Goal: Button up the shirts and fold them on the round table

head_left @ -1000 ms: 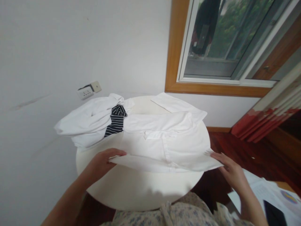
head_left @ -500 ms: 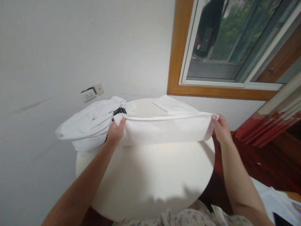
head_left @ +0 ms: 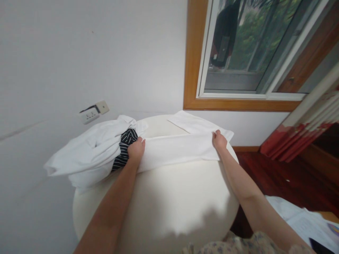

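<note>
A long folded white cloth [head_left: 180, 148] lies across the far part of the round cream table [head_left: 174, 197]. A second strip of it slants back toward the wall, forming a narrow V. My left hand [head_left: 136, 150] is closed at the left end, pinching the upper edge. Near the other end, my right hand [head_left: 219, 141] pinches that same edge, and a corner sticks out past it. Against my left hand sits a bundle of white fabric [head_left: 90, 148] with a black-and-white striped piece [head_left: 125, 146].
A wall socket [head_left: 90, 114] is above the bundle. The wooden window frame [head_left: 238, 104] stands behind the table on the right. A red-and-white curtain [head_left: 288, 141] hangs farther right. White papers or cloth [head_left: 299, 218] and a dark flat object [head_left: 320, 246] lie at lower right.
The cloth's raised edge has come down flat onto the table. My right hand has moved left along it, from the corner inward. The view has shifted slightly.
</note>
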`<state>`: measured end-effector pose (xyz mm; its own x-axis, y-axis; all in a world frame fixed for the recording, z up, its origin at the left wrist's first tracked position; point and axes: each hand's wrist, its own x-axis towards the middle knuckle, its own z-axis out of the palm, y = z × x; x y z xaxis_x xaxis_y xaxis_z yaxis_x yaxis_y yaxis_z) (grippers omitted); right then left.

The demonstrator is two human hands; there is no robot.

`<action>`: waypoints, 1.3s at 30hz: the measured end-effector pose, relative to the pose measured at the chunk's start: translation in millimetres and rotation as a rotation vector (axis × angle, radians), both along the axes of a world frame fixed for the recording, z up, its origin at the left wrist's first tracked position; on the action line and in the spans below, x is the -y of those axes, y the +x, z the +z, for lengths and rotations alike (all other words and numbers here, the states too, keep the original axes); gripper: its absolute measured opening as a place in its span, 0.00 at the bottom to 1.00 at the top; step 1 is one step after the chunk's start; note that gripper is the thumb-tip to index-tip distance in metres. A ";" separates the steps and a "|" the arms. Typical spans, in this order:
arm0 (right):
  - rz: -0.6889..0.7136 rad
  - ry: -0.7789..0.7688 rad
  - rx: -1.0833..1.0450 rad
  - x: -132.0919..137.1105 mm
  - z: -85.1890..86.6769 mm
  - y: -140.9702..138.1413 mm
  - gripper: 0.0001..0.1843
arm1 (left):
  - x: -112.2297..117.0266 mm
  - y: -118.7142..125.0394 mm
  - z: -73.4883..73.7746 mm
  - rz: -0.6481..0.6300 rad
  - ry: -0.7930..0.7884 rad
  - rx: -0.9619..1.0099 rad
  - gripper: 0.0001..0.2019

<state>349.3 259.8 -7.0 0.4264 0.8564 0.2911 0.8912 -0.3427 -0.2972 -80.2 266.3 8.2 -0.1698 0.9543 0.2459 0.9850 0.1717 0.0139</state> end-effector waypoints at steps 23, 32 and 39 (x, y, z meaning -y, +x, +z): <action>0.425 0.090 -0.486 79.9 -20.7 70.6 0.35 | 71.3 50.5 -31.7 -0.620 0.099 0.089 0.21; 0.292 0.053 0.011 100.9 -25.4 42.3 0.24 | 68.5 47.6 -38.0 -0.603 0.094 0.075 0.22; 0.368 0.009 0.241 89.2 -25.8 46.2 0.19 | 72.5 44.6 -38.1 -0.607 0.077 0.056 0.22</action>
<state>395.5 170.6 -32.8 0.0119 0.9355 0.3531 0.9977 0.0126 -0.0672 -35.7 193.8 -29.9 0.3835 0.8648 0.3243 0.9042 -0.4230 0.0586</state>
